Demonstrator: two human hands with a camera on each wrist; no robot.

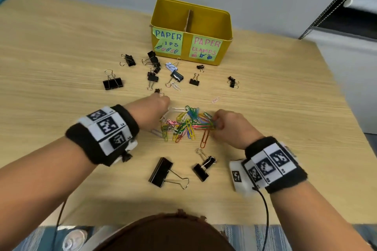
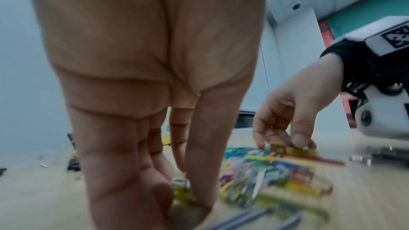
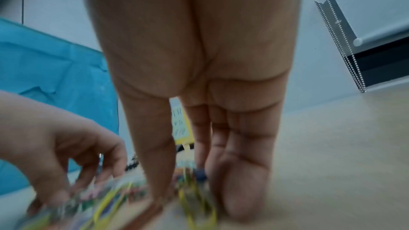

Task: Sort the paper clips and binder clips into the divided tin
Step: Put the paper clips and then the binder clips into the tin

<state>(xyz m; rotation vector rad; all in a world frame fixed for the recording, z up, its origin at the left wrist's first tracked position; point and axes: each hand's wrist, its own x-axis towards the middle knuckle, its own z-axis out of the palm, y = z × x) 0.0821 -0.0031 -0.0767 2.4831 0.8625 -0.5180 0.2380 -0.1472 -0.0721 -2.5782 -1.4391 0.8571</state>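
Observation:
A heap of coloured paper clips (image 1: pixel 185 124) lies mid-table. My left hand (image 1: pixel 163 122) reaches down at the heap's left edge; in the left wrist view its thumb and fingers (image 2: pixel 137 181) close together on clips at the table. My right hand (image 1: pixel 216 124) is at the heap's right edge, its curled fingers pinching clips (image 2: pixel 285 146). The yellow divided tin (image 1: pixel 224 26) stands at the back, labelled for paper clips on the left and paper clamps on the right. Black binder clips (image 1: pixel 112 83) lie scattered between the heap and the tin. Both wrist views are blurred.
Two large binder clips (image 1: pixel 161 172) (image 1: pixel 204 166) lie near the table's front edge, in front of the heap. A loose pink paper clip (image 1: pixel 215 100) and a white one (image 1: pixel 176 86) lie behind the heap. The wooden table (image 1: pixel 61 47) ends at a wall behind the tin.

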